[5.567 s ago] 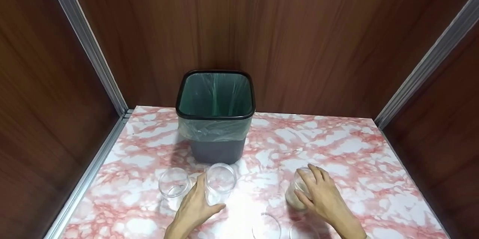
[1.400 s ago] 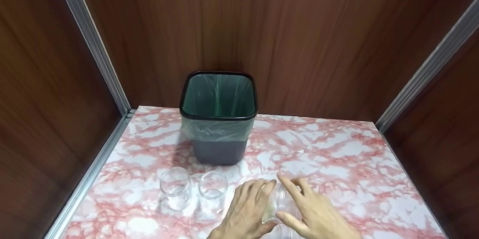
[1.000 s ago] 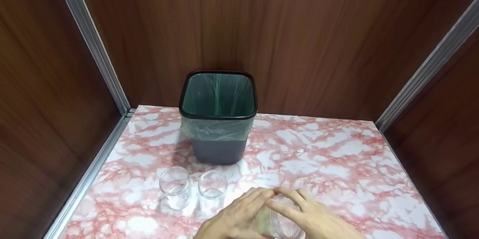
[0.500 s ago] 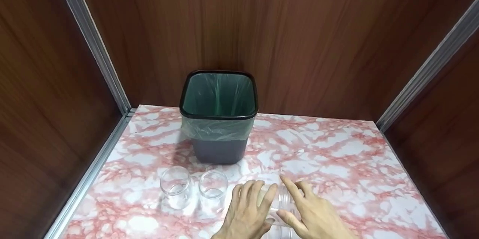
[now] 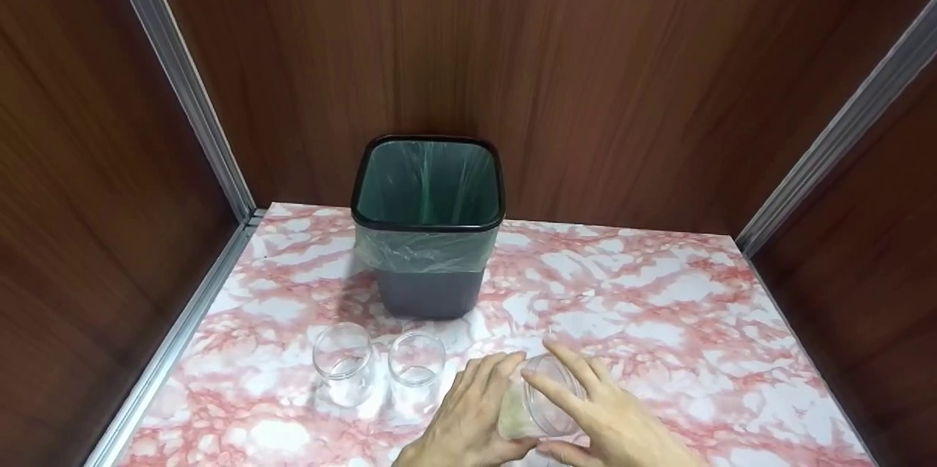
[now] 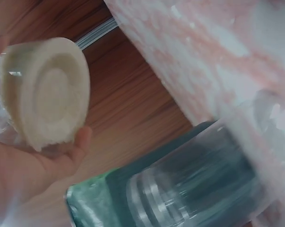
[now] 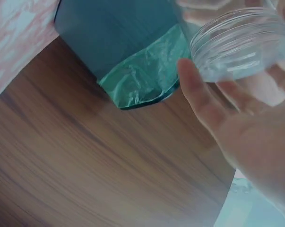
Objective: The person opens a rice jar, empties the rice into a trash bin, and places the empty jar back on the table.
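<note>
Holding one tilted jar (image 5: 538, 408) between them, two bare hands meet near the bottom of the head view, right of centre. The jar is clear, with pale contents (image 5: 514, 417) filling its base; that base points left, and the clear, ridged end points toward the right. Whether that end is a lid or a bare neck cannot be told.

The left hand (image 5: 467, 416) grips the pale end, its fingers bent around the side; the left wrist view shows the cream-coloured base, raised above the tabletop (image 5: 659, 350). The right hand (image 5: 615, 416) has its fingers spread and lightly curved around the ridged end, thumb on the near side; how firmly they press cannot be told.

To the left of the hands stand two more clear jars (image 5: 342, 379), upright and side by side with a narrow gap, making three jars in all. Behind these two is one dark grey waste bin (image 5: 428, 296) with a black rim, lined with one translucent green bag (image 5: 428, 251) folded over its edge.

Everything stands on one tabletop in a red-and-white marbled pattern. Three brown wood-grain panels (image 5: 600, 86) enclose it at back, left and right, with two silver metal strips (image 5: 176, 79) along the corners.
</note>
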Available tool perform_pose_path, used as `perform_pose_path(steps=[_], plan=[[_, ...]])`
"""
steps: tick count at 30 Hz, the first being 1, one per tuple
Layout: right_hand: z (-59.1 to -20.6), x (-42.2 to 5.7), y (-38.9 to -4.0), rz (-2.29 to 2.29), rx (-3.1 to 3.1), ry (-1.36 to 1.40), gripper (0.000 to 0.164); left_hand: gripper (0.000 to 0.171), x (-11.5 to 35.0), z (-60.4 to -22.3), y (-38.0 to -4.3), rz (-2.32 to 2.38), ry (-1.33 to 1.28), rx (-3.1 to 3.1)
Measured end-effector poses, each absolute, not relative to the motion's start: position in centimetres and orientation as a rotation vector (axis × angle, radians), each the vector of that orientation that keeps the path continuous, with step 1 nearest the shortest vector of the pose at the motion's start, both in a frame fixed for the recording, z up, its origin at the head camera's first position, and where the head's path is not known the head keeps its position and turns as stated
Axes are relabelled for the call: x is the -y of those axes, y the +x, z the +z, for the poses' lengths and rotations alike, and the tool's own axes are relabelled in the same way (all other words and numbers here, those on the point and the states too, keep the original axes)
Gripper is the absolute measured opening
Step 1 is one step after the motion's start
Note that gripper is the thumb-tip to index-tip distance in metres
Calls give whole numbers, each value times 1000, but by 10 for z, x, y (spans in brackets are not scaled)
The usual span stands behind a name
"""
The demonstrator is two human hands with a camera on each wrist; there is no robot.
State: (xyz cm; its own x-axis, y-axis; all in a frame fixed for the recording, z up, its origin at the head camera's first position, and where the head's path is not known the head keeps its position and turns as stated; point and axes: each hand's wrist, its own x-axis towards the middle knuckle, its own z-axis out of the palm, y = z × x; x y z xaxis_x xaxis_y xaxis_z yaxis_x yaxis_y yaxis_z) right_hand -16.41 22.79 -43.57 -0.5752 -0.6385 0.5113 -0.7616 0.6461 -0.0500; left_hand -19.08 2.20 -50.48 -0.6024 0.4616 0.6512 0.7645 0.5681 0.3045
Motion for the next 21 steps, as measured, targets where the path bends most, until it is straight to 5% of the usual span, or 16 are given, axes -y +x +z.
perform_pose_path(steps=[13,21], plan=[[-439,-231,-171,540,2751,669,70,88,-29,-498,-193,-366,-891,2082],[-435,-230,-164,536,2744,775,78,75,-23,-501,-193,-444,-973,2181]])
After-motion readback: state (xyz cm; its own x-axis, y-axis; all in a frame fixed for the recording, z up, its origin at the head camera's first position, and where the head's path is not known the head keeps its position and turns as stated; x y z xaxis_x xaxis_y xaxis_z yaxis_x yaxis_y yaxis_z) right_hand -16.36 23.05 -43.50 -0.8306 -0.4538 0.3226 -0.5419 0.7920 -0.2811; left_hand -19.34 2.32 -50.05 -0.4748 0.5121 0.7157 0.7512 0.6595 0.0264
